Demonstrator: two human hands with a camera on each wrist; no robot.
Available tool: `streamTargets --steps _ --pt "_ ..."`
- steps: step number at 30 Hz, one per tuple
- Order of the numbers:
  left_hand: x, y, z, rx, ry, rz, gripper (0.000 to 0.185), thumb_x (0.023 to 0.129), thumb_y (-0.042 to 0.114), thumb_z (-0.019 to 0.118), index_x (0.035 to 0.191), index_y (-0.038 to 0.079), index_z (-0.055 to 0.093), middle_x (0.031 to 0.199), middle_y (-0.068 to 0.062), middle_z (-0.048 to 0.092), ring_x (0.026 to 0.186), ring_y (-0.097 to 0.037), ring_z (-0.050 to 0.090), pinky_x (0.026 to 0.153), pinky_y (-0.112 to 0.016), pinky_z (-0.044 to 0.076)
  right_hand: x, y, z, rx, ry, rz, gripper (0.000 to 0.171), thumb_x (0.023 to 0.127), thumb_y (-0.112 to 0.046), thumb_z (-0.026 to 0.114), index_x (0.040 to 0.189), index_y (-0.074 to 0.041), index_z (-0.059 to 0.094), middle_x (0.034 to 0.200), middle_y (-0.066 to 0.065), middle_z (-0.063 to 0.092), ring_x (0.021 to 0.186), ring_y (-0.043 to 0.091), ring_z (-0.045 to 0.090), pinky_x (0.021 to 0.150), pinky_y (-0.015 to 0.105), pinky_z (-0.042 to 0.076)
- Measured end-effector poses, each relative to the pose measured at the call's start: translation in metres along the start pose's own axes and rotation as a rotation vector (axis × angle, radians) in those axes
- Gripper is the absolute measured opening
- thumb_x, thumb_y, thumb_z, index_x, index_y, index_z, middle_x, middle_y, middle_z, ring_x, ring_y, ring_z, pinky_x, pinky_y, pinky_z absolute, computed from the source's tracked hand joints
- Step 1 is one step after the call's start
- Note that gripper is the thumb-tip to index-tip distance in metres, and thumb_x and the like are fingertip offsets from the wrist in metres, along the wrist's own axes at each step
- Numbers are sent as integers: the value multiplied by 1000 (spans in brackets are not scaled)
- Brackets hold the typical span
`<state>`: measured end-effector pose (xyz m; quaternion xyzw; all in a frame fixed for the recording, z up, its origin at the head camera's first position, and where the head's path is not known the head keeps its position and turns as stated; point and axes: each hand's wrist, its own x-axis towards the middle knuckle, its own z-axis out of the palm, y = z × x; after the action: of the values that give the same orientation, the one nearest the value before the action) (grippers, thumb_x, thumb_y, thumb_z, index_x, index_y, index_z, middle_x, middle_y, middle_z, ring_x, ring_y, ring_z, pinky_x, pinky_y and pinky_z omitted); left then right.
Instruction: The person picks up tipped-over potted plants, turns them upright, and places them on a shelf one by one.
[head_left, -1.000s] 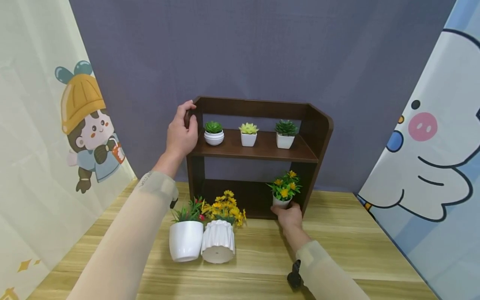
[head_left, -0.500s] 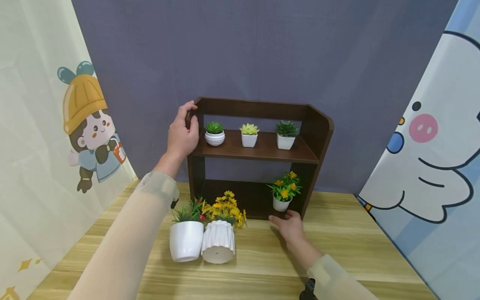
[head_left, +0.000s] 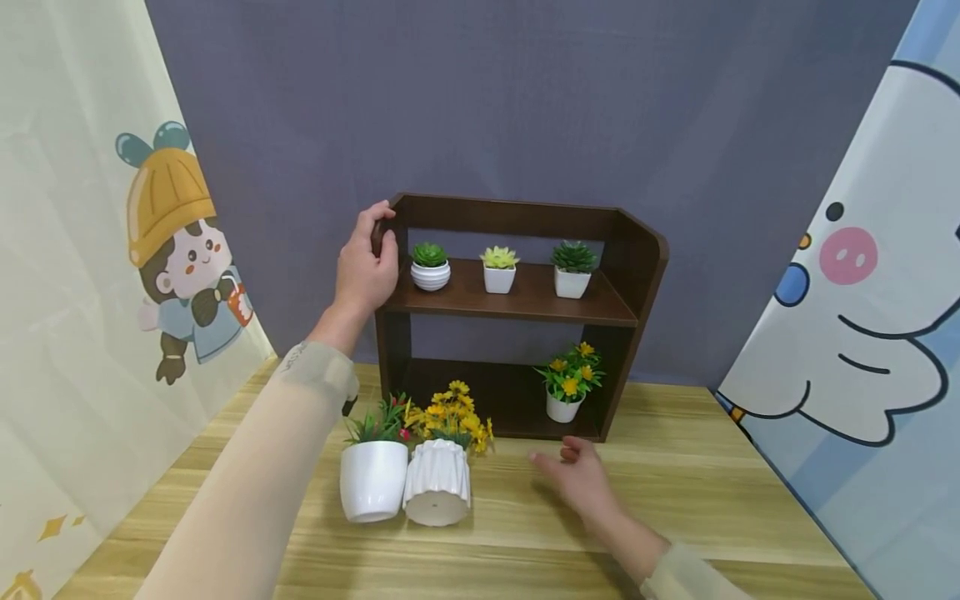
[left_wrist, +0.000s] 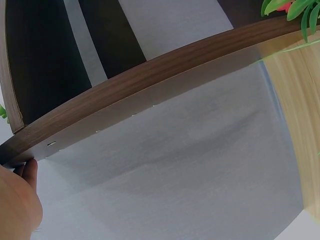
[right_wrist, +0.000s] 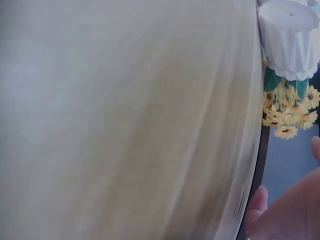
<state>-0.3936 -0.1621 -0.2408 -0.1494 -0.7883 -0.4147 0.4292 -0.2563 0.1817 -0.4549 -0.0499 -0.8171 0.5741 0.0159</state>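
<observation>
My left hand (head_left: 363,267) grips the upper left side panel of a dark brown two-tier shelf (head_left: 517,310); in the left wrist view its fingers meet the panel's edge (left_wrist: 80,100). My right hand (head_left: 581,483) is over the table just in front of the shelf, holding nothing, its thumb apart from the fingers. Behind it, a small white pot with yellow flowers (head_left: 564,407) stands upright at the right of the lower tier. On the upper tier sit a round-potted succulent (head_left: 430,273), a pale yellow-green succulent (head_left: 498,271) and a dark green succulent (head_left: 573,271).
Left of centre on the wood-grain table (head_left: 510,533) are a smooth white pot with red-flowered greenery (head_left: 373,479) and, beside it, a ribbed white pot with yellow flowers (head_left: 437,483), tilted so its base shows. A grey curtain (head_left: 517,108) hangs behind the shelf.
My right hand has let go of the small yellow-flowered pot and drawn back toward me, off the shelf. The pot stays on the lower tier. My left hand keeps its grip.
</observation>
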Motion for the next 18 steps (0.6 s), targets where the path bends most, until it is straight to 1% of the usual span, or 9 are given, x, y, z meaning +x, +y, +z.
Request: streamTargets --steps 4,7,10,15,18 --pt "0 -1 -1 0 -9 -4 35 113 20 50 148 18 58 169 3 54 128 -42 68 101 -60 51 -7 -2 0 -32 -34 -24 89 97 -37 84 157 13 40 151 42 52 137 55 58 112 61 52" --pt "0 -1 -1 1 -7 -5 35 114 21 50 148 18 58 169 3 54 133 -41 67 104 -60 51 -13 -4 1 -42 -60 -32 88 97 -40 84 156 11 43 149 39 56 133 50 63 105 56 58" --pt "1 -1 0 3 -4 -5 36 114 22 50 148 17 58 169 3 54 137 -41 65 107 -60 51 -19 -5 2 -17 -94 -38 88 96 -40 85 156 10 44 149 37 58 129 44 66 98 50 61" --pt "1 -1 0 4 -8 0 35 113 19 51 148 17 58 169 2 54 135 -41 66 106 -61 50 -28 -5 5 20 -151 -54 84 95 -37 86 156 5 46 148 30 60 124 34 68 91 45 63" --pt "0 -1 0 7 -6 4 35 113 19 51 148 17 57 169 0 54 133 -42 67 105 -61 51 -31 -6 7 30 -208 -79 79 96 -33 85 156 3 48 147 27 62 120 29 68 86 43 62"
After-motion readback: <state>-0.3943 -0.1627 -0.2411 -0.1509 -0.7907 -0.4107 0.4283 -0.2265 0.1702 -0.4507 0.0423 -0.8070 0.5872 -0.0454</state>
